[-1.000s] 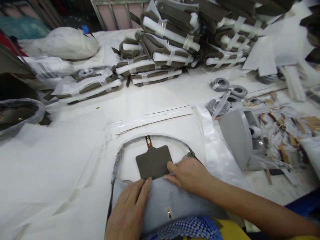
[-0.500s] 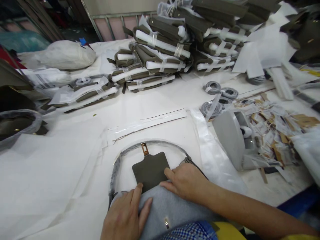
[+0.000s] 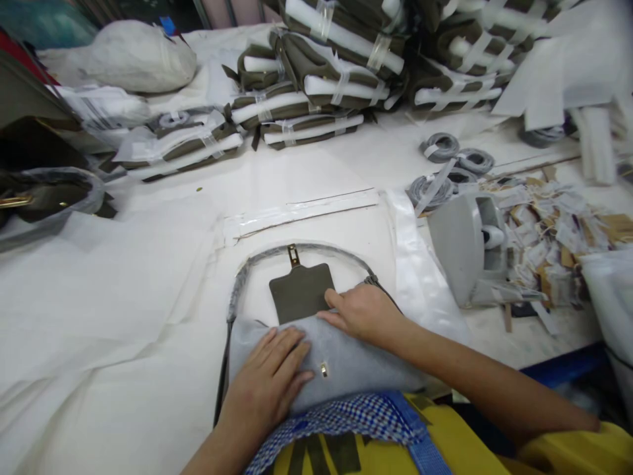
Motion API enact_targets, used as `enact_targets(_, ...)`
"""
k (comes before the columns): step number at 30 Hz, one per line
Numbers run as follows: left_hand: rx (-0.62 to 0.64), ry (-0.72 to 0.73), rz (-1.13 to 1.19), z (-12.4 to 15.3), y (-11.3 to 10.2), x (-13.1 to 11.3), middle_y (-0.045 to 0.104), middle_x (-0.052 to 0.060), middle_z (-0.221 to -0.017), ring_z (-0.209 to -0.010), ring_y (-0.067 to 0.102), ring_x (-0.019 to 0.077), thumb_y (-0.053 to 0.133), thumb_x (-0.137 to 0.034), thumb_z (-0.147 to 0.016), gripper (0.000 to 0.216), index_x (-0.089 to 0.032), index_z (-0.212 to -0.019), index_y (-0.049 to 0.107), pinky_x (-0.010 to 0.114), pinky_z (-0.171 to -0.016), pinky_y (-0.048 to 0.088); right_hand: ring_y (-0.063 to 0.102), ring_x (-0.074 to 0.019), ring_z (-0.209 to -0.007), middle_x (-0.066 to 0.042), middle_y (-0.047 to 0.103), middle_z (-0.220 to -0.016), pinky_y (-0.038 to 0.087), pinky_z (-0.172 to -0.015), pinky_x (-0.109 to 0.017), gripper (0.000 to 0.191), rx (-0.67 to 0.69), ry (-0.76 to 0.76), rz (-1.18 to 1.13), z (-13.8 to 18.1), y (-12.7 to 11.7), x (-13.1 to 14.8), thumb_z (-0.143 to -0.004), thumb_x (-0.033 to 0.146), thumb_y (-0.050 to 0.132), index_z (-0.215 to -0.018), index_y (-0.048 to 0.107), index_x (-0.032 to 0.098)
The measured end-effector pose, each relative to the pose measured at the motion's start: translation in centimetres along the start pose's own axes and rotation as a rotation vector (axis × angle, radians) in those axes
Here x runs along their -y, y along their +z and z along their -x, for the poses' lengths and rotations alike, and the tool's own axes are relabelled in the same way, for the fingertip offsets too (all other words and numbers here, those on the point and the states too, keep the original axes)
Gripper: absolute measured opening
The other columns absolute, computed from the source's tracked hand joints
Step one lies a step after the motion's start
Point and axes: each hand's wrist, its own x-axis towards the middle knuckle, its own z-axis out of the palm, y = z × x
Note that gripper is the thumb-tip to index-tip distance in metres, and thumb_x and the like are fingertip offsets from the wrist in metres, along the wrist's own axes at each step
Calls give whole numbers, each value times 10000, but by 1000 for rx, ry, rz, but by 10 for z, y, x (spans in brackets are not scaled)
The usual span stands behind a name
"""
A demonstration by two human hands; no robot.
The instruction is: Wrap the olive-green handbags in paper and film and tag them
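Observation:
A handbag (image 3: 366,359) lies in front of me, its body covered by a pale grey sheet with a small gold clasp (image 3: 324,369) showing through. Its olive flap tab (image 3: 299,293) points away from me and ends in a slotted metal piece (image 3: 293,256). Around the tab arches the strap (image 3: 277,251), partly wrapped in clear film. My left hand (image 3: 271,373) rests on the grey cover with fingers stretched out. At the tab's lower right corner, my right hand (image 3: 363,313) pinches the handbag's upper edge; the exact layers between thumb and finger are hidden.
Several olive bundles with white padding (image 3: 316,99) are piled at the back. To the right stand coiled grey strips (image 3: 440,146), a grey tape dispenser (image 3: 457,244) and a heap of tags (image 3: 554,244). White sheets (image 3: 123,284) cover the table's left.
My left hand has moved from the tab's lower edge down onto the grey cover and flattened. My right hand keeps its place at the tab's corner. The view has tilted down.

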Motion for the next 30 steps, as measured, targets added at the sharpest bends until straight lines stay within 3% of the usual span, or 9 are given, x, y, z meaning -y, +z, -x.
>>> enact_targets(3,183,6,-49,11,-5,-7,378,99,-1549,-1412,366,296,490,-568,-942,628,-244,-1472,392,535,-1163,298,651,-233,-637,-92,698,-717,270,-553,-287,470,-22,7,-5,2,4,0,-1022,582,343,-1032,589,181)
enact_targets(6,225,-2,-64,15,-7,-12,235,88,-1613,-1459,271,323,463,-588,-944,648,-317,-1511,306,589,-1169,240,653,-235,-676,-87,704,-749,281,-580,-286,482,-85,17,11,5,8,1,-1018,600,340,-1037,597,193)
enact_targets(10,242,2,-47,16,-7,-13,153,98,-1632,-1479,210,334,444,-600,-943,674,-322,-1528,257,607,-1178,182,662,-239,-754,-79,716,-822,308,-614,-292,465,-173,8,16,9,10,1,-1024,582,341,-1031,602,198)
enact_targets(15,240,49,-37,19,-4,-5,136,88,-1636,-1486,190,327,422,-637,-935,691,-333,-1531,245,585,-1188,158,665,-233,-859,-80,720,-937,369,-702,-295,403,-224,-20,-12,12,8,3,-1030,528,384,-1041,607,192)
enact_targets(22,211,65,-45,23,-2,-1,150,67,-1635,-1478,212,325,411,-652,-934,681,-341,-1523,268,558,-1197,139,668,-247,-869,-94,721,-941,424,-767,-313,381,-263,-23,-72,15,6,6,-1033,485,395,-1074,634,190)
enact_targets(25,189,74,-57,24,-1,-3,164,70,-1632,-1477,217,322,411,-652,-934,679,-343,-1522,269,550,-1196,144,647,-233,-1003,-96,706,-1083,441,-872,-320,319,-286,-92,-85,24,1,6,-1017,426,477,-1158,630,185)
enact_targets(27,182,82,-67,24,-1,-4,176,85,-1628,-1476,222,320,409,-648,-937,678,-340,-1523,265,553,-1191,154,564,-238,-1194,-107,626,-1291,390,-1021,-359,389,-303,-174,-86,36,1,5,-984,444,544,-1276,594,192)
enact_targets(30,186,88,-72,24,-3,-4,189,98,-1624,-1476,225,318,407,-643,-941,670,-347,-1523,256,570,-1179,179,342,-263,-1414,-102,433,-1508,191,-1177,-480,509,-288,-293,-101,59,9,4,-999,480,495,-1439,476,225)
